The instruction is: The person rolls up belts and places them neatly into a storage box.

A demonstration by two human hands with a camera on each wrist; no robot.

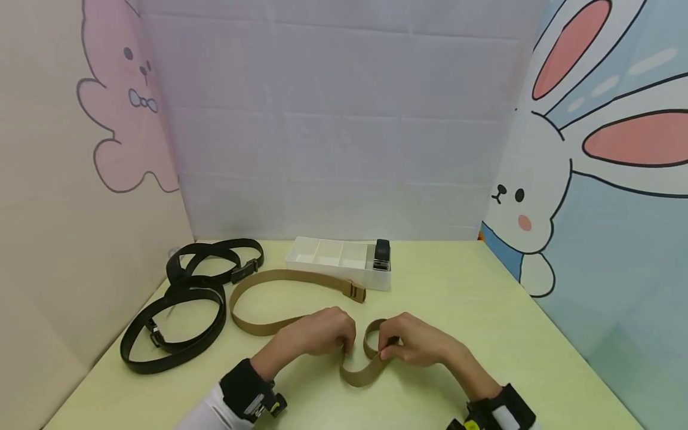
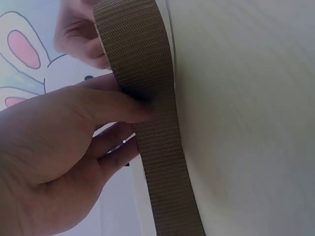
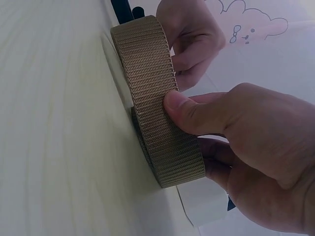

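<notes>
A tan webbing belt (image 1: 287, 276) stands on edge on the table, its buckle (image 1: 355, 291) lying toward the back. My left hand (image 1: 322, 331) pinches the strap between thumb and fingers, as the left wrist view shows on the ribbed belt (image 2: 160, 142). With thumb and fingers, my right hand (image 1: 416, 340) pinches the same belt (image 3: 147, 73) near a small loop at its end. Between the two hands the strap sags in a short curve toward me. The fingertips behind the webbing are partly hidden.
Two black belts lie coiled at the left, one (image 1: 180, 355) nearer and one (image 1: 215, 245) farther back. A white divided box (image 1: 338, 280) stands at the back, with a rolled black belt (image 1: 382, 251) in its right compartment. Fabric walls (image 1: 344, 119) enclose the table (image 1: 516, 358).
</notes>
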